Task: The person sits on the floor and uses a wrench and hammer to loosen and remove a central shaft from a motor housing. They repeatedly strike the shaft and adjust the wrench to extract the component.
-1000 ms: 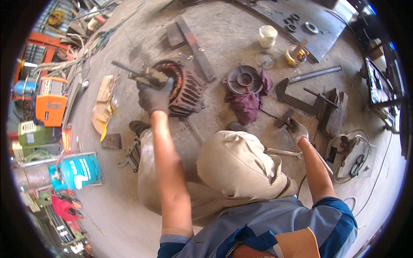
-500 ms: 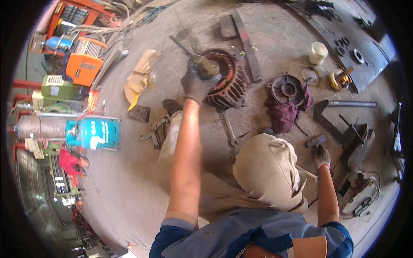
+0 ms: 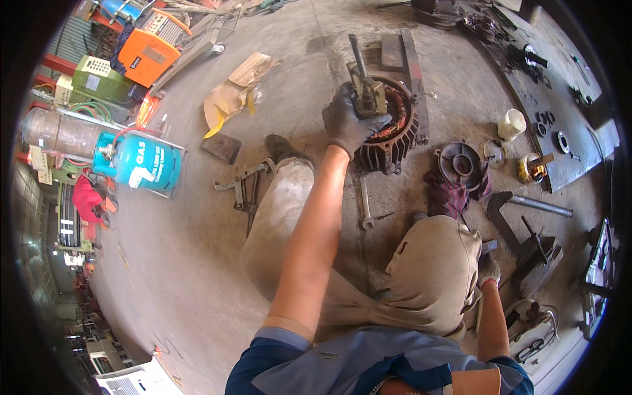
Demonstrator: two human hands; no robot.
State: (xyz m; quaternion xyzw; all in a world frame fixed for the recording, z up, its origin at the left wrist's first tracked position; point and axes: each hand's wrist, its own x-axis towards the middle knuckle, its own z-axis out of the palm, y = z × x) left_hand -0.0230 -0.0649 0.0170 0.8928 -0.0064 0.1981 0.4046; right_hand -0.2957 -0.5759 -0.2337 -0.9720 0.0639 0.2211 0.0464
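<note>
My left hand [image 3: 347, 122], in a dark glove, is closed around a yellowish metal block with a dark rod [image 3: 366, 85] that points up and away. It holds this over the open end of a finned motor housing [image 3: 387, 155], whose reddish copper windings [image 3: 399, 112] show inside. How the block meets the housing is hidden by the hand. My right hand [image 3: 488, 268], gloved, is low beside my right knee, closed by what looks like a hammer [image 3: 488, 246]; only its grey head shows. An open-ended spanner [image 3: 366, 205] lies on the floor just nearer than the housing.
A round motor end cover [image 3: 459, 164] rests on a purple rag [image 3: 446, 196]. A white cup [image 3: 511, 125], an angled steel piece [image 3: 505, 214] and a metal plate with rings [image 3: 559, 112] lie to the right. At left are a gear puller [image 3: 243, 181], cardboard [image 3: 230, 95] and a teal gas cylinder [image 3: 148, 161].
The view has shifted, so the floor items sit elsewhere in the picture. The rod in my left hand now stands steeper, after slanting left. My right hand has drawn back, partly behind my knee.
</note>
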